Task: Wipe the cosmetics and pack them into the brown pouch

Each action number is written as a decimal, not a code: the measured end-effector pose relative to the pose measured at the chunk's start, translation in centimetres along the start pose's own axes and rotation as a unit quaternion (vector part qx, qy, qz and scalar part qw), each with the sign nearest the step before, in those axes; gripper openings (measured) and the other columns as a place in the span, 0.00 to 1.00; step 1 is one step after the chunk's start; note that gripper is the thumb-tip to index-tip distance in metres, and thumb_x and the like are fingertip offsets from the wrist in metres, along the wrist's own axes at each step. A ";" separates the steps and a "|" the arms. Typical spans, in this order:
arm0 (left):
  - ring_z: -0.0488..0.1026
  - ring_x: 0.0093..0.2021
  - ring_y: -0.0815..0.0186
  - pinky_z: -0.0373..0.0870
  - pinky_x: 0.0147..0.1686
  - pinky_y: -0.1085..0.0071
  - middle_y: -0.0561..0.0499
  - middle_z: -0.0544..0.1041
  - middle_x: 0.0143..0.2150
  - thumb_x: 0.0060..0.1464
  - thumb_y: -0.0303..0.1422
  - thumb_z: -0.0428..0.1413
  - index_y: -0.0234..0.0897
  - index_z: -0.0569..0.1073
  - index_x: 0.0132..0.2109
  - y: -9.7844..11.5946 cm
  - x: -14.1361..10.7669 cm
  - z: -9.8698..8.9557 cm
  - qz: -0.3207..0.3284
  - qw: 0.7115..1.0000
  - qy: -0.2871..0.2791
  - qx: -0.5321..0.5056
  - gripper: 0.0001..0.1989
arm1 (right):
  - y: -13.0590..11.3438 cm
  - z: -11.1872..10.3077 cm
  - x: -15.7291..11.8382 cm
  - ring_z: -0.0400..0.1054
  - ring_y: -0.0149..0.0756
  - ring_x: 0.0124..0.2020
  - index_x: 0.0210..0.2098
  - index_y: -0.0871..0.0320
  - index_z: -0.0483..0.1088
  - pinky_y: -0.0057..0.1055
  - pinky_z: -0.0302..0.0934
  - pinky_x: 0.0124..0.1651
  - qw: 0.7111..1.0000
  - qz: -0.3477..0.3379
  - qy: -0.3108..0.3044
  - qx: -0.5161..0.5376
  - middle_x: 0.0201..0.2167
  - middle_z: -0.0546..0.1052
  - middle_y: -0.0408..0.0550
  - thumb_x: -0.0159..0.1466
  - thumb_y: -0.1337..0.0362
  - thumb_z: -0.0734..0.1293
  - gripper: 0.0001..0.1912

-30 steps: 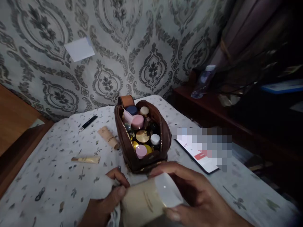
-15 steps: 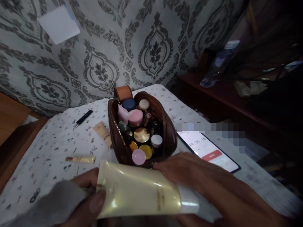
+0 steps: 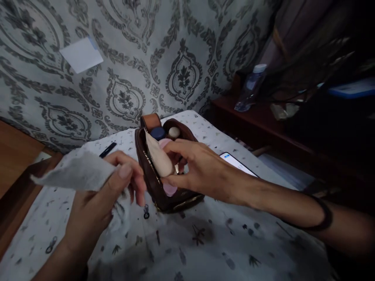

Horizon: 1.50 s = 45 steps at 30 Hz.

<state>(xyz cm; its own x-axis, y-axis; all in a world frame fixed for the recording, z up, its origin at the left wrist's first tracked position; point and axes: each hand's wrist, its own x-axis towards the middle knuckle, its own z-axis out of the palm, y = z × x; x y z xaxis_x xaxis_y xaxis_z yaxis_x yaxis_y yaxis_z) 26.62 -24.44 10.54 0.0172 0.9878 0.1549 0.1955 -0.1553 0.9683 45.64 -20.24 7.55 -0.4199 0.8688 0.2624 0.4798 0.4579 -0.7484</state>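
My left hand [image 3: 102, 195] holds a crumpled white tissue [image 3: 82, 168] to the left of the bag, its fingers curled. My right hand [image 3: 199, 168] reaches over the open brown bag [image 3: 152, 179] and grips a pale beige tube [image 3: 159, 158] between thumb and fingers. The tube leans along the bag's left inner side, its upper end by the zipper. Behind it in the bag are a dark blue lid [image 3: 158, 133] and a cream lid [image 3: 174, 132]. A pink lid [image 3: 170, 189] shows under my right thumb; my hand hides much of the contents.
A phone [image 3: 237, 164] lies partly behind my right forearm. A black pen-like item [image 3: 108, 150] is on the patterned white sheet [image 3: 181, 238]. On the dark red shelf [image 3: 228, 113] at the right stands a clear bottle [image 3: 249, 89]. The patterned wall [image 3: 125, 93] rises behind.
The large tube has left the front of the view and a pale tube is now in the bag, in my right hand. My left hand has let go of the large tube and shows the tissue.
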 end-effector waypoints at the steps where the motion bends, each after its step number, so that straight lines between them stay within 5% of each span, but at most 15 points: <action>1: 0.70 0.20 0.70 0.66 0.19 0.75 0.54 0.74 0.24 0.55 0.47 0.62 0.39 0.74 0.28 -0.6 -0.3 -0.2 -0.001 1.000 -0.003 -0.003 0.17 | 0.0 0.0 0.2 0.66 0.31 0.34 0.36 0.59 0.70 0.28 0.56 0.35 1.000 0.012 -0.017 0.004 0.34 0.74 0.42 0.55 0.71 0.72 0.11; 7: 0.70 0.22 0.69 0.68 0.24 0.74 0.54 0.72 0.24 0.57 0.44 0.60 0.38 0.73 0.30 -3.7 -1.2 -2.3 -0.083 0.996 0.018 0.000 0.15 | -0.6 -0.8 1.7 0.65 0.29 0.28 0.30 0.58 0.66 0.27 0.54 0.31 0.996 0.053 -0.071 -0.019 0.26 0.72 0.37 0.55 0.72 0.71 0.09; 13: 0.70 0.23 0.70 0.65 0.25 0.75 0.55 0.72 0.26 0.60 0.42 0.56 0.37 0.72 0.30 -5.0 -1.6 -2.7 -0.090 0.995 -0.008 0.042 0.15 | 0.0 -0.2 2.3 0.64 0.29 0.28 0.29 0.58 0.64 0.27 0.54 0.31 0.990 0.054 -0.116 -0.061 0.26 0.71 0.39 0.55 0.72 0.70 0.09; 20: 0.70 0.25 0.69 0.66 0.28 0.72 0.53 0.73 0.26 0.62 0.45 0.54 0.38 0.72 0.30 -6.3 -2.0 -3.0 -0.098 0.991 -0.054 0.073 0.17 | 0.8 0.4 2.0 0.69 0.34 0.32 0.39 0.59 0.68 0.29 0.58 0.35 0.979 0.044 -0.191 -0.064 0.30 0.74 0.44 0.60 0.69 0.67 0.07; 25: 0.71 0.25 0.68 0.66 0.29 0.71 0.53 0.74 0.26 0.62 0.46 0.55 0.38 0.72 0.30 -7.1 -2.1 -2.9 -0.102 0.991 -0.053 0.070 0.18 | 0.9 0.9 1.8 0.69 0.36 0.33 0.42 0.59 0.67 0.30 0.57 0.36 0.985 0.045 -0.156 -0.053 0.30 0.75 0.43 0.60 0.69 0.67 0.10; 32: 0.72 0.26 0.67 0.67 0.32 0.70 0.53 0.74 0.23 0.63 0.44 0.54 0.38 0.73 0.29 -7.2 -1.9 -2.7 -0.073 0.988 -0.072 0.111 0.18 | -0.2 1.0 1.3 0.62 0.32 0.28 0.29 0.56 0.60 0.28 0.50 0.31 0.980 0.054 -0.152 -0.115 0.23 0.67 0.40 0.62 0.70 0.66 0.10; 38: 0.71 0.25 0.67 0.66 0.30 0.72 0.54 0.74 0.22 0.64 0.44 0.53 0.39 0.73 0.29 -7.6 -1.5 -2.7 -0.017 0.982 -0.105 0.156 0.18 | -0.7 0.5 1.4 0.64 0.32 0.30 0.35 0.59 0.67 0.28 0.52 0.32 0.990 0.047 -0.111 -0.078 0.28 0.72 0.43 0.64 0.64 0.67 0.06; 45: 0.71 0.25 0.67 0.67 0.29 0.73 0.53 0.74 0.23 0.62 0.44 0.53 0.39 0.72 0.28 -7.3 -2.0 -1.9 -0.040 0.983 -0.067 0.167 0.18 | -0.5 -0.3 1.6 0.56 0.26 0.24 0.27 0.59 0.66 0.27 0.47 0.30 0.996 0.021 -0.046 -0.080 0.23 0.66 0.39 0.64 0.71 0.64 0.09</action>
<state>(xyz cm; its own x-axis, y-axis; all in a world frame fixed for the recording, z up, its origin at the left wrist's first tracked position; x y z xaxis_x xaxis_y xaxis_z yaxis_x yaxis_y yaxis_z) 23.27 -25.34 3.49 0.1128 0.9931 0.0312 0.5116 -0.0850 0.8550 45.00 -19.02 8.54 -0.4624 0.8700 0.1712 0.6112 0.4526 -0.6493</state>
